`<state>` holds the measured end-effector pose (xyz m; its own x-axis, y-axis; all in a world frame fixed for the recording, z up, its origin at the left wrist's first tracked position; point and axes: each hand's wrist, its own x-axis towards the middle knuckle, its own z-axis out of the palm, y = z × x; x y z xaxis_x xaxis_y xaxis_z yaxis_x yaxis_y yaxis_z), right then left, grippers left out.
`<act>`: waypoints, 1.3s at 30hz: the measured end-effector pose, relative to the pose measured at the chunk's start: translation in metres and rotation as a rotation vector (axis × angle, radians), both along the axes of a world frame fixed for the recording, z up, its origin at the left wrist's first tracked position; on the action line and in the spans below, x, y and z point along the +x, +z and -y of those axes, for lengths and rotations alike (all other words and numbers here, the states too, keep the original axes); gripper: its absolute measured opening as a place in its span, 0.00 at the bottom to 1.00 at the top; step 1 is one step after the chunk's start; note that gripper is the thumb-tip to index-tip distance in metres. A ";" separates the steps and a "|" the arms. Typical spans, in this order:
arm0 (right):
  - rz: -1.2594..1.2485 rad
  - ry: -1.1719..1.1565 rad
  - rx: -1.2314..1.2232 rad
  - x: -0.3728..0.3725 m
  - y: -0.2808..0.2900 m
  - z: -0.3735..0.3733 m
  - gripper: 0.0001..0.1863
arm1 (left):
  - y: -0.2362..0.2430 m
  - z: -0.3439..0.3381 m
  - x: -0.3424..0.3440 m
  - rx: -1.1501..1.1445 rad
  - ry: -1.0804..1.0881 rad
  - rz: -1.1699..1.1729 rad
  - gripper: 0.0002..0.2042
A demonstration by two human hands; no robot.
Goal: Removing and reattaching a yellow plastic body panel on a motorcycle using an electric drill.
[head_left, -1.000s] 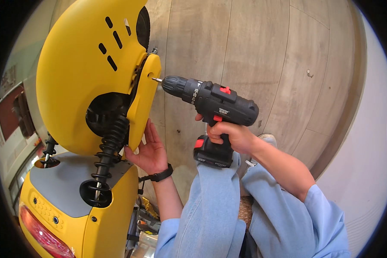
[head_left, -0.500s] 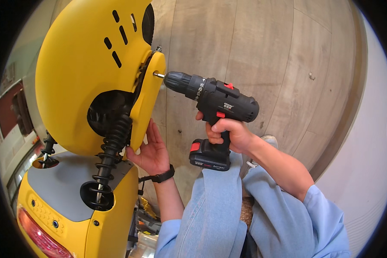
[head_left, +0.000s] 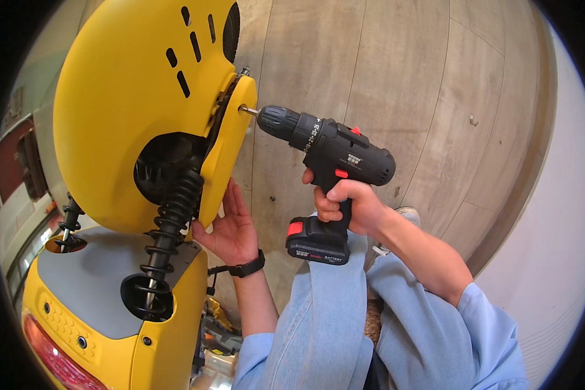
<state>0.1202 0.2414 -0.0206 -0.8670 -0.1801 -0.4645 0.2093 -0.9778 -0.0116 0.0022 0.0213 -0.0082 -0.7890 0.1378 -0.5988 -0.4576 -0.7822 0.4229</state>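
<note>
My right hand (head_left: 348, 203) grips the handle of a black cordless drill (head_left: 331, 155) with red buttons. Its bit touches the upper edge of a yellow side panel (head_left: 226, 149) on a yellow scooter body (head_left: 127, 110). My left hand (head_left: 231, 229), with a black band on the wrist, presses flat against the lower edge of that panel, fingers spread. A black coil spring shock (head_left: 169, 224) runs down beside the panel into the grey deck below.
The yellow scooter tail (head_left: 78, 325) with a red light and grey deck sits at lower left. My knees in blue jeans (head_left: 331, 325) fill the bottom centre. Grey plank floor (head_left: 422, 84) lies behind. Tools lie under the scooter near my left forearm.
The drill and my right hand have shifted slightly lower, with the bit staying at the panel's upper edge. My left hand stays on the panel.
</note>
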 end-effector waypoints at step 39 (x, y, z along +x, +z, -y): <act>-0.019 0.047 -0.222 -0.003 -0.007 0.009 0.15 | -0.001 0.000 0.001 -0.057 0.012 0.007 0.42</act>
